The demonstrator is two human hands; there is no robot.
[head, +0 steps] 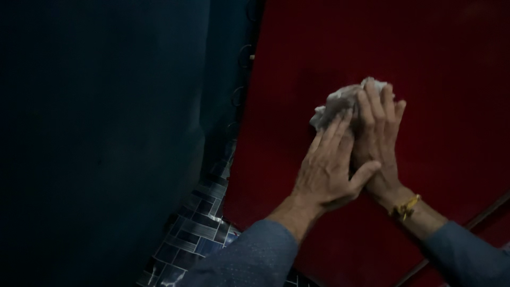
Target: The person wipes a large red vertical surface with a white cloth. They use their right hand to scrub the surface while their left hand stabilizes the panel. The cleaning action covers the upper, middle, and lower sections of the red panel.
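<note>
Where the view begins on the left, a dark blue curtain [106, 133] hangs in heavy shadow and fills nearly half the frame, its folds barely readable. Just beside its right edge a row of dark round rings [245, 53] runs down the seam between the curtain and the next panel. Below them, a patch of tiled wall [199, 234] shows in blue and pale grey rectangular tiles, laid brick-fashion and catching a little light. To the right of that stands a large red panel [441, 58], finely ribbed, taking up the rest of the view; a thin dark strip [467, 226] crosses its lower right corner on a slant.

The left hand [329, 170] comes up from a grey-blue sleeve [249, 255], fingers straight and pressed flat, thumb spread to the right and lying against the other hand. The right hand [380, 138] lies partly behind it, fingers together and pointing up, with a yellow bracelet [406, 207] at the wrist. Between them and the red panel sits a crumpled white cloth [340, 103]: both hands bear on it with flat fingers rather than a closed grip, and it is held against the panel in its upper middle part. Its bunched edges show above and left of the fingertips; the rest is hidden under the hands
</note>
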